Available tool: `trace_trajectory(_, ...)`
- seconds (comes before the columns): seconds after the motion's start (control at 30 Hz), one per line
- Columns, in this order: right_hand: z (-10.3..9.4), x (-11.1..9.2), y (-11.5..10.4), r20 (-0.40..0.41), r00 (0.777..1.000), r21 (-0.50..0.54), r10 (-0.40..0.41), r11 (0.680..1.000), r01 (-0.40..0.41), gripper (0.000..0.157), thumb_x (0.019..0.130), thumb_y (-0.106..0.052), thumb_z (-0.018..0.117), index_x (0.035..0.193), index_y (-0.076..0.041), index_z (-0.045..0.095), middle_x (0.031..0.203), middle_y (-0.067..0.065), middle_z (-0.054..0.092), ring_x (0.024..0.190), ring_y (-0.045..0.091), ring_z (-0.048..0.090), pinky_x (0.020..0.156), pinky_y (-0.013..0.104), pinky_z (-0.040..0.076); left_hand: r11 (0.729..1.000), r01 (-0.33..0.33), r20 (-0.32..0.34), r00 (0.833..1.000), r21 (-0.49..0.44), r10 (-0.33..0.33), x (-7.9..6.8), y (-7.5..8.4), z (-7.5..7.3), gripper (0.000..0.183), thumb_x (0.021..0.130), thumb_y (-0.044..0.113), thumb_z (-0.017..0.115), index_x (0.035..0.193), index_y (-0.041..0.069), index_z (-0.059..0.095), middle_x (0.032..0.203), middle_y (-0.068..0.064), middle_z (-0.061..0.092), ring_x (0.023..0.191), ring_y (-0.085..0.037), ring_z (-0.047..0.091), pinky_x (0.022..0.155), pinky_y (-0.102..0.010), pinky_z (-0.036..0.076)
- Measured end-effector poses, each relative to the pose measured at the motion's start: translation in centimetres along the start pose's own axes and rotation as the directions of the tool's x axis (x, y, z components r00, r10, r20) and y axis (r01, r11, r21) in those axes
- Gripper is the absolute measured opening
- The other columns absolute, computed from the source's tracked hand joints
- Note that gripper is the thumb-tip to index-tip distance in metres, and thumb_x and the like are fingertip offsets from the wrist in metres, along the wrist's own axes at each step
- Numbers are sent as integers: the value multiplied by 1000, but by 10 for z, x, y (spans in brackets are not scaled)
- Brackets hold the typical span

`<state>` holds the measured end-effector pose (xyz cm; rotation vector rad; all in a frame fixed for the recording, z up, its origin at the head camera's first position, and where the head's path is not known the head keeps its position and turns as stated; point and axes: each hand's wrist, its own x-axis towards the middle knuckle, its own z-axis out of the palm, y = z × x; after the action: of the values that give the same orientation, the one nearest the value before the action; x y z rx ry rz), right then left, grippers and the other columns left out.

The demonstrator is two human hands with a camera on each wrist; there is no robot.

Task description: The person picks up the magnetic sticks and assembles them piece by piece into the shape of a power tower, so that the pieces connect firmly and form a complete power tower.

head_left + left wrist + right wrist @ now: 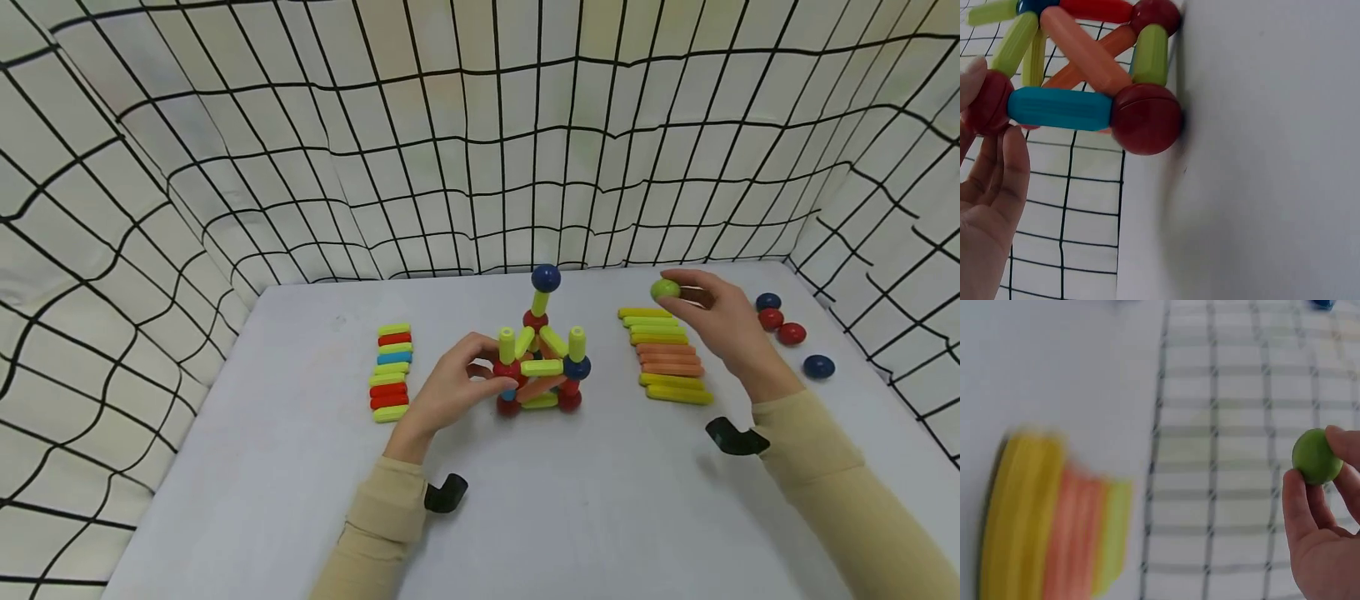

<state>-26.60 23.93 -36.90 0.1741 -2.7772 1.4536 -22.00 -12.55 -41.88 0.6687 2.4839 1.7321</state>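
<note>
A frame of coloured rods and balls (542,367) stands at the middle of the table, with short green rods upright on its two near top corners. A dark blue ball (546,278) tops the rod at its back. My left hand (454,385) grips the upper left red ball (991,103) between thumb and fingers; a blue rod (1060,109) joins it to a lower red ball (1147,119). My right hand (723,321) pinches a green ball (1316,456) in its fingertips, raised over the far end of the long rods and apart from the frame.
Short rods (393,348) in green, red and blue lie in a column on the left. Long yellow, green and orange rods (670,360) line up on the right. Beyond them sit loose red and blue balls (792,334). Black-lined white cloth (480,158) walls the table's back and sides.
</note>
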Motion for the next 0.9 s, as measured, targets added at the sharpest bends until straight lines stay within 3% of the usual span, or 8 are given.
trace_trajectory(0.13,15,-15,-41,50,995,111,-88,990,82,53,95,-40,63,141,-21,49,137,1,51,121,20,52,93,25,49,1000,-15,-42,999,12,16,3,3,11,41,83,13,79,118,4,59,116,-9,57,105,-24,56,90,-44,53)
trace_trajectory(0.27,26,-25,-60,88,985,190,-145,974,126,47,94,-33,66,137,-18,54,129,3,56,111,19,57,85,20,52,999,-14,-77,997,40,17,5,5,22,41,82,17,80,116,8,59,113,-5,57,101,-20,56,86,-40,55)
trace_trajectory(0.6,43,-23,-64,127,973,214,-193,963,164,47,93,-29,67,136,-14,55,124,6,61,109,20,61,88,20,51,996,-18,-77,997,91,25,8,12,39,43,82,18,80,114,8,54,109,-3,55,99,-16,54,80,-29,55)
trace_trajectory(0.9,44,-20,-62,108,982,179,-154,975,133,46,94,-34,66,135,-17,55,126,4,60,111,20,59,87,19,50,1000,-17,-21,1000,9,18,6,11,31,41,84,16,79,117,8,55,113,-3,57,98,-17,56,85,-34,54)
